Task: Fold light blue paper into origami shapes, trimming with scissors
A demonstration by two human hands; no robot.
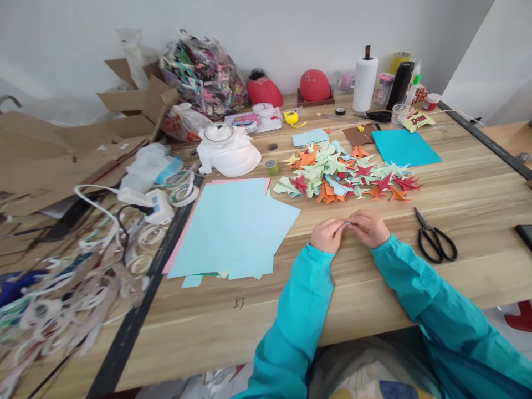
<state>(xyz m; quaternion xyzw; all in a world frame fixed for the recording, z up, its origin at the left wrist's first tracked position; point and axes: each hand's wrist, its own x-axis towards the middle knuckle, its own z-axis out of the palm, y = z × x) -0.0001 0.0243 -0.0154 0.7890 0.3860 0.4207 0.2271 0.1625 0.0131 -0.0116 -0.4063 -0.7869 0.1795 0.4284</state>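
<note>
My left hand [327, 235] and my right hand [369, 228] meet above the wooden table, fingertips almost touching. Both are closed in a pinch on a small piece of paper [348, 223], pale and mostly hidden by the fingers. Just beyond them lies a heap of folded paper cranes [332, 169] in pale green, orange, red and light blue. Black-handled scissors [436, 238] rest to the right of my right hand, blades pointing away. Left of my hands is a stack of light blue paper sheets [233, 230], with pink and green edges showing beneath.
A bright blue square sheet [406, 147] lies behind the cranes. Tangled ribbons [95, 299] and a white power strip [158, 206] fill the left side. Along the wall stand a bag of scraps [203, 75], red pincushion-like domes [315, 85] and a white bottle [365, 83].
</note>
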